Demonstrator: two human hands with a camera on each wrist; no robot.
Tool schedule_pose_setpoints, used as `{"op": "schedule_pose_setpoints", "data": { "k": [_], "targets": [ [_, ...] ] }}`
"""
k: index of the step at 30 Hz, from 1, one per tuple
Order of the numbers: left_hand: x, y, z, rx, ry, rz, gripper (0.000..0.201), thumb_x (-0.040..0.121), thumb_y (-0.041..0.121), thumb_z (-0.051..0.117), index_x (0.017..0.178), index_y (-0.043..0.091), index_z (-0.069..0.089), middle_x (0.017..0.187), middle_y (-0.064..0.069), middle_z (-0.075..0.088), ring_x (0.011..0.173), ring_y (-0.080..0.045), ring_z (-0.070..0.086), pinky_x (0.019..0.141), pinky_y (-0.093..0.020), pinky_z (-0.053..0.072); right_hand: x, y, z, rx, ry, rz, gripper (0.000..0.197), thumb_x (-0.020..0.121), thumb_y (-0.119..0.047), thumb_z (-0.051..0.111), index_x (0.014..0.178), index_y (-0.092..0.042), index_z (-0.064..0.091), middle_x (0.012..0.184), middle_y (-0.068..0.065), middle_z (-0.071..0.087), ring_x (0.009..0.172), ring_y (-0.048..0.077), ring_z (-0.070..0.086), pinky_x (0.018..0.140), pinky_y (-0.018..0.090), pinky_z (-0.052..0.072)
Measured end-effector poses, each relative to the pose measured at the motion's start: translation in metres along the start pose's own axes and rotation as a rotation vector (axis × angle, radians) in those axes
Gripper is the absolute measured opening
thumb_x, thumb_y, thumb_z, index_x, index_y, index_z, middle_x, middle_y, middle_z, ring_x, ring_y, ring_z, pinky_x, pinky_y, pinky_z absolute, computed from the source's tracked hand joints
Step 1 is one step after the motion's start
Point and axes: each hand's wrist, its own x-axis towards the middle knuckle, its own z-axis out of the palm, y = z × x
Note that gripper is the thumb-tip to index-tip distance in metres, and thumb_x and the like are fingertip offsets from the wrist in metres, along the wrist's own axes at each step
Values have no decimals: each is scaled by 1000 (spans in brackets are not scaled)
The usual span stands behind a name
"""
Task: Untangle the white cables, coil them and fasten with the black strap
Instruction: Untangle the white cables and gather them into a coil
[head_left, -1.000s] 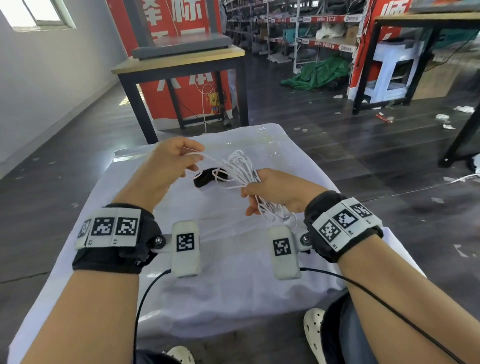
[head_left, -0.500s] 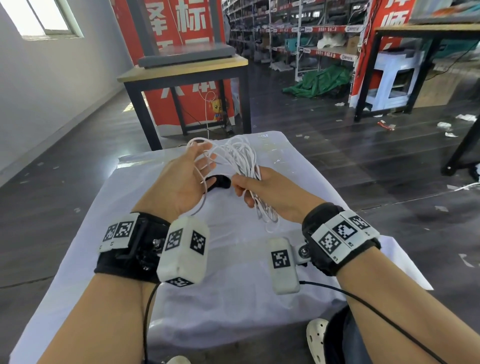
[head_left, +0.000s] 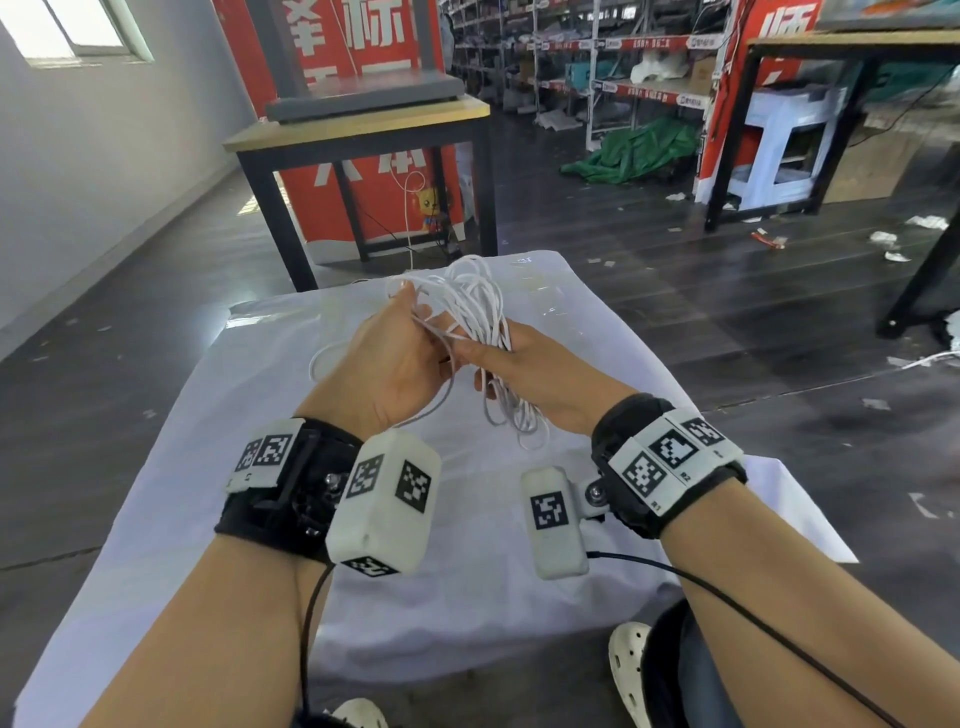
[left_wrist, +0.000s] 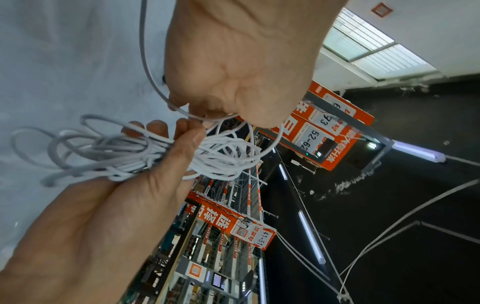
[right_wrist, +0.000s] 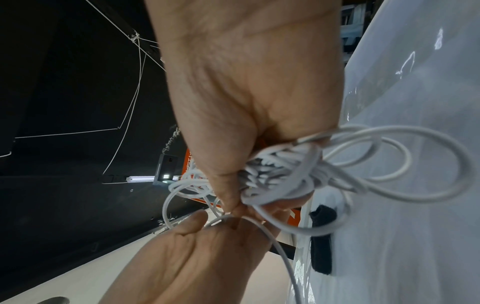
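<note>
Right hand grips white cables; left hand pinches one strand.

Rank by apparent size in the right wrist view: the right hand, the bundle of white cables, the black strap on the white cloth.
1. Right hand, largest, though it sits nearest the camera, so that inflates it.
2. Bundle of white cables, loops spreading wide.
3. Black strap, smallest, lying on the white cloth.
</note>
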Motion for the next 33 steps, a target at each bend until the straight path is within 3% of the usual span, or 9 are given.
{"op": "schedule_pose_setpoints", "data": {
  "k": [4, 7, 11, 16, 20, 22, 25, 29, 33],
  "targets": [
    [0, -3, 2, 141, -11, -37, 54, 100, 50, 28, 127, 15, 60, 121, -11, 66, 107, -26, 61, 77, -38, 56, -1, -1, 0, 88, -21, -29, 24, 98, -25, 51, 122, -23, 56, 100, -13, 66, 79, -8, 64, 67, 8, 47],
    [-1, -3, 1, 175, -19, -70, 50, 98, 50, 35, 114, 13, 65, 109, -7, 70, 89, -23, 65, 74, -39, 56, 0, 0, 0, 70, -65, -13, 27, 98, -25, 51, 124, -18, 57, 106, -7, 66, 95, 3, 64, 81, 14, 49],
    [-2, -3, 0, 226, 19, -42, 37, 97, 44, 40, 90, 15, 61, 83, -8, 64, 64, -20, 55, 53, -29, 48, -2, 1, 4, -33, -131, 5, 21, 99, -16, 50, 106, 2, 58, 78, -1, 57, 72, 10, 52, 69, 16, 45],
    [-9, -3, 3, 267, -63, 4, 42, 100, 41, 42, 105, 5, 64, 86, -14, 63, 64, -19, 59, 65, -30, 52, 2, -1, 1, 175, 0, -3, 17, 99, -17, 48, 87, -8, 56, 61, -2, 48, 69, 16, 53, 85, 37, 54],
    [-14, -7, 8, 536, -193, -20, 31, 96, 44, 49, 93, 17, 66, 82, 5, 61, 82, -14, 54, 91, -31, 44, 5, -5, -4, 350, 262, -19, 24, 98, -12, 49, 74, -12, 51, 59, -1, 48, 50, 8, 53, 50, 20, 49],
    [-16, -10, 10, 628, -212, -61, 38, 91, 53, 50, 102, 21, 68, 99, 10, 69, 95, -13, 62, 95, -31, 49, 9, -3, -5, 434, 390, 2, 22, 97, -12, 50, 75, -11, 48, 58, 0, 45, 43, 7, 49, 47, 21, 46],
    [-20, -13, 14, 595, -287, -80, 47, 86, 56, 54, 117, 24, 64, 113, 5, 70, 107, -13, 65, 100, -34, 49, 12, -4, -8, 663, 494, -16, 22, 98, -9, 48, 75, -12, 46, 54, -3, 40, 44, 9, 41, 55, 27, 49],
    [-24, -17, 21, 616, -368, -18, 44, 88, 44, 58, 128, 29, 49, 126, 6, 63, 116, -5, 59, 103, -26, 43, 8, -10, -7, 846, 436, -63, 14, 100, -13, 48, 86, -13, 46, 58, -2, 37, 46, 8, 42, 64, 25, 56],
    [-23, -20, 22, 532, -315, -13, 28, 99, 24, 48, 120, 6, 55, 105, -14, 68, 96, -22, 67, 95, -39, 52, 8, -12, -4, 861, 379, -39, 11, 98, -15, 51, 89, -11, 48, 59, -2, 43, 47, 7, 54, 81, 35, 54]
  ]
}}
